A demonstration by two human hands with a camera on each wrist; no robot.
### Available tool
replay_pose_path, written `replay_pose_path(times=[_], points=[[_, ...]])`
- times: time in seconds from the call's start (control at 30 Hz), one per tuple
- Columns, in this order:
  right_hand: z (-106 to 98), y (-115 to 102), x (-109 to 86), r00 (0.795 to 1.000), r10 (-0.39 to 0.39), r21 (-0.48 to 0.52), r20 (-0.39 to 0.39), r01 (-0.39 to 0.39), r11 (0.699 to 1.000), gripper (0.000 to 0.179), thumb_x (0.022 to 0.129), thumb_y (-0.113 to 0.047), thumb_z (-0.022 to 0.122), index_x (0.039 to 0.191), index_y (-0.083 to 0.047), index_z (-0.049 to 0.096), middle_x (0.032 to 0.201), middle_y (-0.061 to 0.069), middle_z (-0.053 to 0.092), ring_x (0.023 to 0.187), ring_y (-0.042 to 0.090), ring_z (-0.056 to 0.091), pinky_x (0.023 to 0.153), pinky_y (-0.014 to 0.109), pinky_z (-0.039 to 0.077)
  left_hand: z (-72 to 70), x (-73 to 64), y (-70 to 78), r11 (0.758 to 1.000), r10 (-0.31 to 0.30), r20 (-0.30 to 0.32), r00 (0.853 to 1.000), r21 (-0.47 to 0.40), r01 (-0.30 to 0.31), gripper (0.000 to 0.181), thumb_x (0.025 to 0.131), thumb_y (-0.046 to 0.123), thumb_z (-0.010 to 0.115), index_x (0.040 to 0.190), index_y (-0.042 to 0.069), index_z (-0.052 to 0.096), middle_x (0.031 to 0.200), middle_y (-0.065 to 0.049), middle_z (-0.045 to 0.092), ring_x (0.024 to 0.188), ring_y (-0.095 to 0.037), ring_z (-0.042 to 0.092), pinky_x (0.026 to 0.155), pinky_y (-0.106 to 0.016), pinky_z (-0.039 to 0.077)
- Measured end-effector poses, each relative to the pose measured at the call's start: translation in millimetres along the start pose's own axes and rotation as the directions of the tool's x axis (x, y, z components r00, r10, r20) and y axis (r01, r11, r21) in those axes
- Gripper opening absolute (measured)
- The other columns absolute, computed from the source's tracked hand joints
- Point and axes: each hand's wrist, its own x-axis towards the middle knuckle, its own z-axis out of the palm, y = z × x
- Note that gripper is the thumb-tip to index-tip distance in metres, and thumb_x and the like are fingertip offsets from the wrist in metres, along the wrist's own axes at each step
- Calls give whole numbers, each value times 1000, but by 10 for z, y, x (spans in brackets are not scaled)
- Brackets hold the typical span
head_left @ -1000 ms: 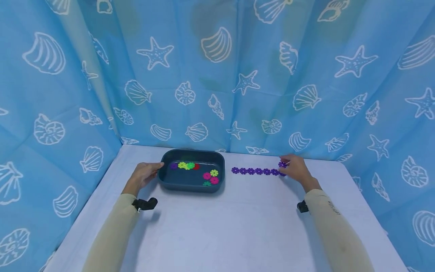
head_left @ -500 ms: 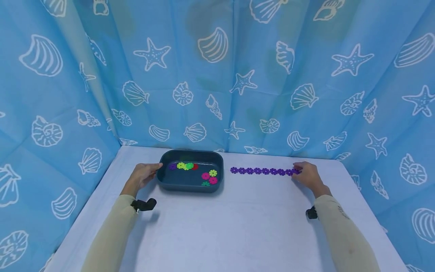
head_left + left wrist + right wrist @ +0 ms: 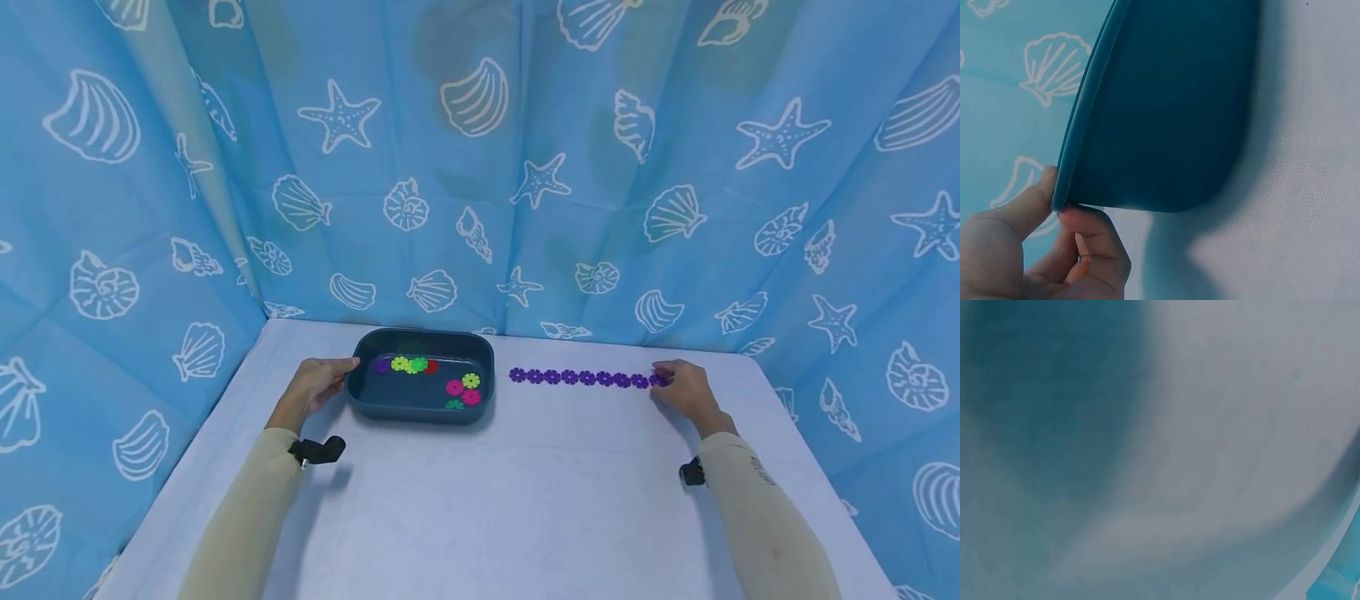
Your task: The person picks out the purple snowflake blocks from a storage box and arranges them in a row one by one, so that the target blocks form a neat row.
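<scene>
In the head view my left hand [image 3: 313, 390] pinches the left rim of a dark blue-green plastic tub [image 3: 420, 414]. The left wrist view shows the thumb above the tub's rim [image 3: 1067, 181] and the curled fingers below it. Several purple flower-shaped discs [image 3: 570, 377] form a straight row on the white table, edge close to edge. At the row's right end my right hand [image 3: 686, 390] pinches the last purple disc [image 3: 657, 380], partly covered by the fingertips. The right wrist view shows only blurred white cloth and a shadow.
Inside the tub lie yellow-green discs [image 3: 401, 364], pink discs [image 3: 471, 397], a red disc [image 3: 432, 367], green ones and a purple disc [image 3: 382, 366]. A blue shell-print curtain [image 3: 480, 208] rises behind the white-covered table [image 3: 495, 517].
My right hand has moved right and set a purple disc down at the row's end, lengthening the row. The left hand and the tub have stayed put.
</scene>
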Motion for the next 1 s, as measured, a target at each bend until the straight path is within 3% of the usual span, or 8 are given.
replay_pose_path(times=[0.23, 0.33, 0.47, 0.57, 0.8, 1.0], points=[[-1, -200, 85, 996, -76, 26, -36, 77, 997, 46, 90, -8, 65, 134, 3, 53, 129, 25, 54, 123, 47, 46, 97, 58, 41, -46, -9, 2, 1000, 7, 1, 1000, -7, -7, 58, 92, 29, 70, 138, -1, 51, 137, -13, 50, 113, -25, 47, 102, -37, 41], [48, -476, 179, 986, -147, 32, -80, 150, 988, 45, 91, -8, 64, 134, 2, 53, 128, 23, 55, 123, 45, 47, 97, 57, 42, -58, 1, -3, 1000, 13, -3, 1000, -13, -13, 55, 91, 29, 70, 135, -1, 55, 128, -11, 53, 104, -22, 48, 93, -33, 44], [185, -1021, 281, 963, -253, 13, -90, 255, 967, 44, 92, -10, 63, 134, 0, 55, 129, 20, 55, 124, 41, 46, 100, 55, 41, -59, 15, -12, 1000, 18, 0, 1000, -21, -18, 53, 90, 28, 71, 132, 0, 57, 121, -9, 54, 96, -20, 49, 83, -30, 45], [336, -1477, 307, 931, -356, 19, -74, 358, 933, 42, 92, -12, 63, 133, -3, 57, 131, 17, 56, 126, 37, 47, 102, 52, 40, -56, 25, -19, 1000, 15, -1, 1000, -17, -15, 54, 90, 29, 72, 133, 0, 56, 123, -10, 54, 99, -20, 49, 85, -30, 45], [800, -2514, 257, 833, -553, 30, 5, 553, 833, 41, 91, -12, 65, 131, -3, 60, 130, 12, 59, 120, 29, 52, 99, 43, 44, -28, 28, -13, 1000, 5, -7, 1000, -21, -5, 57, 89, 28, 72, 135, -1, 54, 132, -12, 53, 107, -23, 49, 96, -35, 43], [1256, -3153, 88, 754, -632, 38, 181, 636, 770, 48, 92, -14, 66, 137, -5, 54, 134, 10, 56, 127, 24, 48, 105, 39, 39, -12, 24, -16, 999, 15, 2, 1000, -32, -15, 57, 90, 27, 71, 137, 0, 52, 138, -13, 51, 116, -24, 48, 102, -37, 41]])
